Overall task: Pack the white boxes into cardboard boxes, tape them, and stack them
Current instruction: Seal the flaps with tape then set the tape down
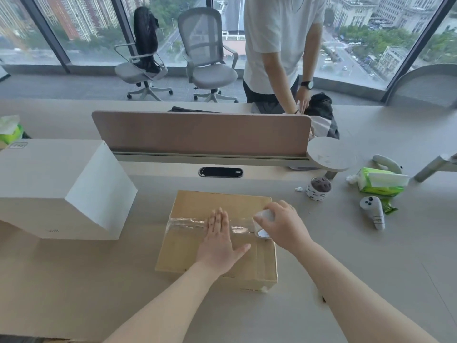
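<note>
Centre: cardboard box [217, 243] on the desk [74, 280], before the divider panel [201, 131].
Left: white box [57, 186].
Right: tape roll [318, 188], tissue pack [380, 182], controller [373, 212].
On cardboard box: left hand [220, 241], right hand [284, 225].

Single head-worn wide-angle view, looking forward and down from close above the pale beige surface [74, 280], floor-to-ceiling windows [86, 28] beyond.

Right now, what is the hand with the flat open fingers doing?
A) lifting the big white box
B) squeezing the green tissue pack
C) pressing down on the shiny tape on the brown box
C: the left hand lies flat on the clear tape stuck across the top of the cardboard box.
</note>
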Demonstrator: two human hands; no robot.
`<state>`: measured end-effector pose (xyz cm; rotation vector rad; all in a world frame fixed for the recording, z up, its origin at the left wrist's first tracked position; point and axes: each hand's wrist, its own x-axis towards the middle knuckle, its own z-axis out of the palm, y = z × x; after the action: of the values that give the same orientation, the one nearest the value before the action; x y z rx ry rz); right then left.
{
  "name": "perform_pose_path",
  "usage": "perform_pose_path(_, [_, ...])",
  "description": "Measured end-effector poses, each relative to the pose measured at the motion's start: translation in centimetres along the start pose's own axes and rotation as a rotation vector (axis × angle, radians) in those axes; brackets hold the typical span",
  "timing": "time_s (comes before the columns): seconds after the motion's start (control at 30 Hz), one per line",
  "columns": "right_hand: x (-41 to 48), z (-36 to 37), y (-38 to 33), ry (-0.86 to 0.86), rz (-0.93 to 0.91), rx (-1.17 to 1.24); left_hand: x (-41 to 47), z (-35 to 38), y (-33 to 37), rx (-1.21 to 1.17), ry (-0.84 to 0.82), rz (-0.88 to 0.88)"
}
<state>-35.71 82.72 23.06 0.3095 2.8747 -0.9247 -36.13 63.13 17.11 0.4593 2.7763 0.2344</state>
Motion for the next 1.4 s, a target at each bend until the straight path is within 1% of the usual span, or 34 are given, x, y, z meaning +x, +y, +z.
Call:
perform_pose_path(0.07, [-0.2, 0.3, 0.2, 0.022, -0.034, 0.041, 0.2, 0.6, 0.2, 0.009, 0.000, -0.008])
perform_pose_path(0.1, [-0.2, 0.4, 0.2, 0.042, -0.063, -0.010, 0.3, 0.9, 0.1, 0.020, 0.000, -0.008])
perform_pose_path(0.2, [-0.3, 0.3, -0.2, 0.108, -0.114, -0.373, 0.5, 1.3, -0.3, 0.043, -0.018, 0.004])
perform_pose_path(0.27, [-0.3, 0.3, -0.2, 0.096, -0.087, -0.469, 0.4, 1.4, -0.3, 0.065, -0.022, -0.002])
perform_pose_path(0.33, [-0.3, 0.1, 0.1, 0.066, -0.072, -0.454, 0.6, 1.4, 0.0, 0.089, -0.033, -0.011])
perform_pose_path(0.37, [-0.1, -0.1, 0.5, 0.050, -0.052, -0.409, 0.7, 1.2, 0.1, 0.089, -0.047, -0.018])
perform_pose_path(0.47, [0.2, -1.2, 2.0, -0.012, 0.041, -0.109, 0.6, 0.8, 0.6, 0.050, -0.041, -0.059])
perform_pose_path(0.53, [0.3, -1.5, 2.8, -0.006, 0.075, 0.110, 0.7, 0.5, 1.8, 0.020, -0.004, -0.040])
perform_pose_path(0.57, [0.3, -1.4, 3.1, 0.009, 0.093, 0.179, 0.7, 0.4, 2.6, 0.000, 0.010, -0.007])
perform_pose_path(0.63, [0.1, -1.1, 3.4, 0.026, 0.095, 0.232, 1.0, 0.8, 4.5, -0.055, 0.019, 0.046])
perform_pose_path(0.7, [0.1, -0.9, 3.4, 0.028, 0.050, 0.186, 1.4, 1.4, 5.4, -0.054, 0.011, 0.046])
perform_pose_path(0.77, [0.1, -1.0, 3.5, 0.045, 0.013, -0.019, 1.6, 2.0, 5.6, 0.021, 0.014, 0.033])
perform_pose_path(0.83, [0.2, -1.1, 4.0, 0.057, 0.041, -0.246, 1.7, 2.3, 5.5, 0.063, 0.005, 0.030])
perform_pose_path(0.87, [0.1, -1.0, 4.4, 0.043, 0.071, -0.299, 1.7, 2.4, 5.4, 0.084, -0.003, 0.030])
perform_pose_path(1.0, [0.3, 0.0, 6.2, -0.029, 0.145, -0.263, 1.8, 2.6, 5.7, 0.144, -0.023, 0.021])
perform_pose_path(1.2, [0.8, 1.1, 7.5, -0.056, 0.176, -0.203, 2.0, 2.7, 5.7, 0.182, -0.042, 0.016])
perform_pose_path(1.4, [0.9, 1.9, 7.9, -0.088, 0.244, -0.063, 2.0, 2.2, 6.4, 0.178, -0.068, -0.012])
